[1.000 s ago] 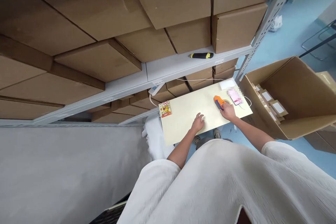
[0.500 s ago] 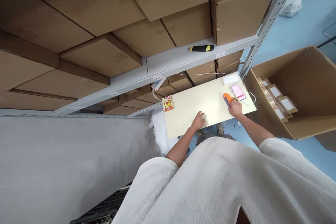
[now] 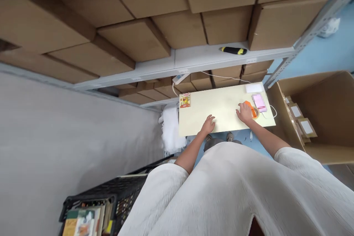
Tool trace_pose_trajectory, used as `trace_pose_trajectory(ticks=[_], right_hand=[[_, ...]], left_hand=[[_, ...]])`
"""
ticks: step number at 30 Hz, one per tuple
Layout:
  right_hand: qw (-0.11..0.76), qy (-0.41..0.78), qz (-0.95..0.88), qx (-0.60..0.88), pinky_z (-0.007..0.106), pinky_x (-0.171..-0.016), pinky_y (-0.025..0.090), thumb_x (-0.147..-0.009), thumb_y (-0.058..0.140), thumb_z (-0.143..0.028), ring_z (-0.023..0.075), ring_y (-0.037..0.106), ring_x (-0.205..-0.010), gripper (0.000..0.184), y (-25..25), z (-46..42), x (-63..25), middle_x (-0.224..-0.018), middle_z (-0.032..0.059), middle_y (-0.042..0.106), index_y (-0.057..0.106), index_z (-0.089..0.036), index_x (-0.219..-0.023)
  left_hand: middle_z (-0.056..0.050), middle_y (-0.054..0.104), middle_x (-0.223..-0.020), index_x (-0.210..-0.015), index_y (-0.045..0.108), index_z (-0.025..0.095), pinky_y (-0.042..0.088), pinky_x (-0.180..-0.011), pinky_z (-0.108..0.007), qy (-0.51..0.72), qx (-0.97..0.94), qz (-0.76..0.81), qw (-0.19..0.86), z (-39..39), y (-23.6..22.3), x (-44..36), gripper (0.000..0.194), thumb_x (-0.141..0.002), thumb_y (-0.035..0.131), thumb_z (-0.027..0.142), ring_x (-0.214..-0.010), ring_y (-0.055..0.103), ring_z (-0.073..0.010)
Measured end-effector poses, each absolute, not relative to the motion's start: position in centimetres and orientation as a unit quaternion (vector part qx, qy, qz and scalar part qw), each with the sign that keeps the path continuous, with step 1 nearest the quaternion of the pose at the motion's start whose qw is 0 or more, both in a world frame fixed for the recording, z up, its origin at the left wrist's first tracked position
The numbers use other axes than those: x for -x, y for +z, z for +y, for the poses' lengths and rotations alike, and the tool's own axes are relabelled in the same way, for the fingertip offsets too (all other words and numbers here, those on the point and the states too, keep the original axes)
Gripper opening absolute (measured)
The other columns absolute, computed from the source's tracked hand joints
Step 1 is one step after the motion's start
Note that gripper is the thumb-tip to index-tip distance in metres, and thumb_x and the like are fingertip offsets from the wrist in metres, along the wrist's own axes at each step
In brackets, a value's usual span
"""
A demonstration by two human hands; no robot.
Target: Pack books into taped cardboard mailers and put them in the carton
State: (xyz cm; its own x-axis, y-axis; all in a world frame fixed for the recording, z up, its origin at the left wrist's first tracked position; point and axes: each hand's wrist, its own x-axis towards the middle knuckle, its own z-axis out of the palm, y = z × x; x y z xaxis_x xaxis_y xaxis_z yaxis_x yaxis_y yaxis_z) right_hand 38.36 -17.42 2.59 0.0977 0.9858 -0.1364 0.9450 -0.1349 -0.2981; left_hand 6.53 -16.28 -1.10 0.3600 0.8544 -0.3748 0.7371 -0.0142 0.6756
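My left hand (image 3: 208,125) is over the front edge of the pale yellow tabletop (image 3: 218,105), fingers apart, with nothing in it. My right hand (image 3: 244,113) is open beside the orange tape dispenser (image 3: 253,111), which carries a roll of tape. The hand overlaps part of the dispenser, so whether they touch I cannot tell. Just right of the dispenser lies a pink phone-like item (image 3: 259,102), partly blurred. A small colourful booklet (image 3: 185,100) rests on the table's far left corner.
A white block (image 3: 254,87) and a cable are at the back right of the table. Above stands a shelf (image 3: 193,58) of cardboard boxes with a black-yellow utility knife (image 3: 233,50). A large carton (image 3: 329,153) holds several parcels at right. A black crate (image 3: 110,191) of books sits lower left.
My right hand has let go of the tape dispenser, which now lies on the table. The view has swung left, bringing more of the black crate into sight. My left hand stays empty.
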Motion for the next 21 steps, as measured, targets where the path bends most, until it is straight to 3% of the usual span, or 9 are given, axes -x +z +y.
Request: trace_pose_trajectory(ticks=[11, 21], right_hand=[[0.055, 0.212, -0.849, 0.481, 0.049, -0.107, 0.048, -0.108, 0.044, -0.027, 0.0381, 0.060, -0.129, 0.051, 5.5, -10.0, -17.0, -0.149, 0.0242, 0.062, 0.053, -0.014, -0.156], [-0.030, 0.207, -0.908, 0.363, 0.045, -0.103, 0.047, -0.108, 0.047, -0.026, 0.0356, 0.060, -0.126, 0.038, 4.3, -10.4, 2.8, -0.144, 0.0206, 0.064, 0.066, -0.016, -0.140]], left_hand=[[-0.015, 0.056, -0.167, -0.146, 0.068, 0.020, 0.037, -0.138, -0.049, 0.249, -0.524, 0.733, 0.355, -20.9, -0.5, 8.3, 0.049, -0.097, 0.061, 0.016, -0.163, 0.047, -0.0298], [-0.015, 0.052, -0.168, -0.161, 0.055, 0.024, 0.044, -0.134, -0.048, 0.302, -0.366, 0.803, 0.362, -26.9, -4.1, 23.4, 0.069, -0.093, 0.064, 0.016, -0.153, 0.057, -0.0320]])
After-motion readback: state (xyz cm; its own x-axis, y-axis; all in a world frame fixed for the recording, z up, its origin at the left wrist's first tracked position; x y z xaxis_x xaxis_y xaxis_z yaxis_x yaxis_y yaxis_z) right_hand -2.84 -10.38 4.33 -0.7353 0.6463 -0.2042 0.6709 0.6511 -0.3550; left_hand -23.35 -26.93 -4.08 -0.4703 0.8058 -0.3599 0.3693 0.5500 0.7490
